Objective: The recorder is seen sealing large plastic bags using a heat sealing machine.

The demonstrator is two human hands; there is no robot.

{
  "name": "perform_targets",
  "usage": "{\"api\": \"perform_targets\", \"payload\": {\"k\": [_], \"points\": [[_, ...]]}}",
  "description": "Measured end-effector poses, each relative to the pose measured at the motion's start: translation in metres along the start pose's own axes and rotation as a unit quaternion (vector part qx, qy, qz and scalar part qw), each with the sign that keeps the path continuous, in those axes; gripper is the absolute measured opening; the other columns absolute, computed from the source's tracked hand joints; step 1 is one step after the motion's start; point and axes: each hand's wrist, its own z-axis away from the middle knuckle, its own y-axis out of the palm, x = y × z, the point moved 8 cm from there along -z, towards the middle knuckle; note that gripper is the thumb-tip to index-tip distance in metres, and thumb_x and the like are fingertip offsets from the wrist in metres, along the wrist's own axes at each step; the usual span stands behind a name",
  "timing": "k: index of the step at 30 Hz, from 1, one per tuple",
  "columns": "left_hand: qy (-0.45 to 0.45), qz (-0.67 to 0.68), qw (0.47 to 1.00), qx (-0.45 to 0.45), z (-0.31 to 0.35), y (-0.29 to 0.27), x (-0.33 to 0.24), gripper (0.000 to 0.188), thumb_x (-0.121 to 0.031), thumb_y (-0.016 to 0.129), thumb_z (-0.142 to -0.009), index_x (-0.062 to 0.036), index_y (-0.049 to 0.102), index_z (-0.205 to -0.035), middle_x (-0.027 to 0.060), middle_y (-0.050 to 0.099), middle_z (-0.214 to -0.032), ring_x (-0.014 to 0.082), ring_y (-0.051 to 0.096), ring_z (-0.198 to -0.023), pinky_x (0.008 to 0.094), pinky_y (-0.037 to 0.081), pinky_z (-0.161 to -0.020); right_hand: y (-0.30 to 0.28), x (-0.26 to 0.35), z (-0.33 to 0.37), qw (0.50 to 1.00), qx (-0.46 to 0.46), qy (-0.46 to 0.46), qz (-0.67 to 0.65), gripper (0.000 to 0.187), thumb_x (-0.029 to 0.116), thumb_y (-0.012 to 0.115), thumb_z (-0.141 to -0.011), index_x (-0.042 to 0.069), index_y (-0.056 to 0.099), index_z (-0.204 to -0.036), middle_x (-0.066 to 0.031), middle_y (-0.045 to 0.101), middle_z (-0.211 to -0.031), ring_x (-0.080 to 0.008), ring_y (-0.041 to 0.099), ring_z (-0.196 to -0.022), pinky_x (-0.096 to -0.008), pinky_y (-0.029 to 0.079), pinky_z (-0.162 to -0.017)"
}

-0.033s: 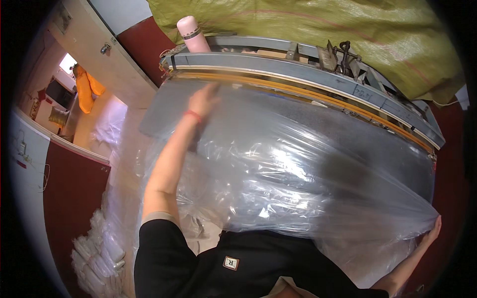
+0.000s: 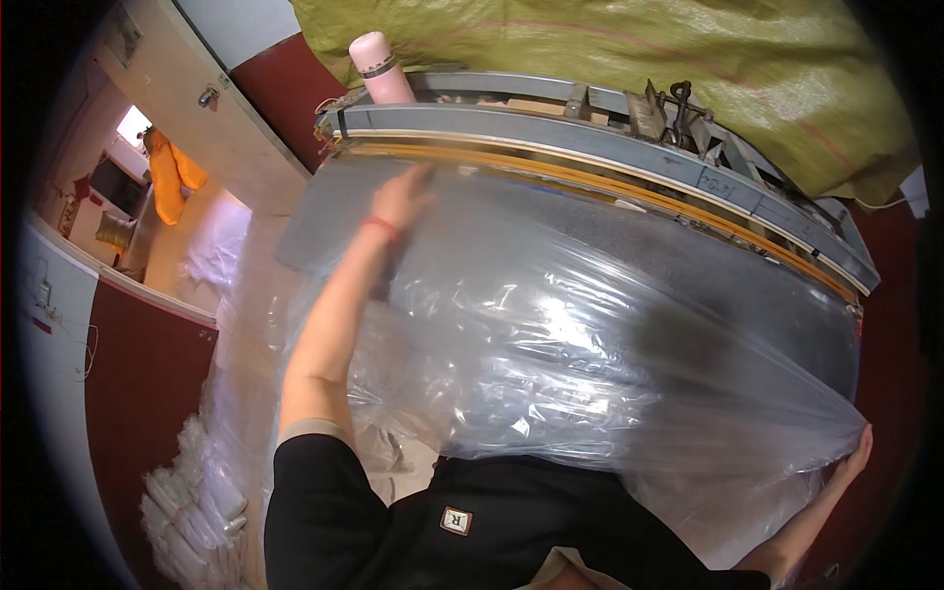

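A large sheet of clear plastic film [image 2: 511, 334] lies across the grey work surface [image 2: 334, 202] in front of me, wrinkled and shiny toward my body. My left hand [image 2: 401, 200], with a red band at the wrist, reaches to the far left of the surface. Its fingers stretch forward over the film, slightly blurred, with nothing seen in them. Far to the right, my right hand [image 2: 861, 452] is closed on the film's corner. From that corner the film runs in taut creases toward the middle. The fingertips of the right hand are partly hidden.
A long grey metal frame [image 2: 590, 128] with orange strips [image 2: 590, 182] borders the surface's far side. On it stand a pink bottle [image 2: 382, 69] and a metal clamp [image 2: 678, 113]. Olive woven sheeting [image 2: 629, 39] hangs behind. Bunched plastic [image 2: 197, 501] lies left, below an open door [image 2: 211, 98].
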Motion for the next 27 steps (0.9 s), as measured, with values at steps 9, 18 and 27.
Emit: {"api": "perform_targets", "payload": {"k": [9,18,27], "points": [[-0.003,0.005,0.975,0.223,-0.032,0.029,0.017,0.016,-0.01,0.068,-0.068,-0.0045,0.053,-0.065,0.0,0.054,-0.06,0.0078,0.047,-0.059,0.0238,0.04,-0.058,0.022,-0.029,-0.041,0.998,-0.017,0.046,-0.051,0.038,0.025,0.065,-0.076,0.004,0.055,-0.106,-0.0069,0.055,-0.105,-0.0167,0.05,-0.097,-0.0298,0.038,-0.086],[-0.003,0.543,0.839,-0.039,-0.039,-0.052,0.015,0.004,-0.008,0.056,-0.078,-0.0069,0.057,-0.082,-0.0007,0.055,-0.078,0.0076,0.05,-0.076,0.0212,0.04,-0.068,0.121,-0.022,-0.103,0.981,-0.008,0.042,-0.191,0.027,0.016,0.059,-0.078,-0.002,0.058,-0.099,-0.0078,0.059,-0.094,-0.0174,0.056,-0.083,-0.0257,0.045,-0.072],[-0.12,0.379,0.887,-0.235,-0.058,0.006,0.144,0.014,-0.018,0.053,-0.083,-0.0097,0.049,-0.072,-0.005,0.043,-0.058,0.0029,0.035,-0.05,0.017,0.026,-0.044,0.266,-0.031,-0.074,0.983,-0.053,-0.161,0.077,0.017,0.018,0.06,-0.078,0.001,0.059,-0.078,-0.005,0.059,-0.071,-0.0113,0.054,-0.063,-0.0245,0.043,-0.059]]}}
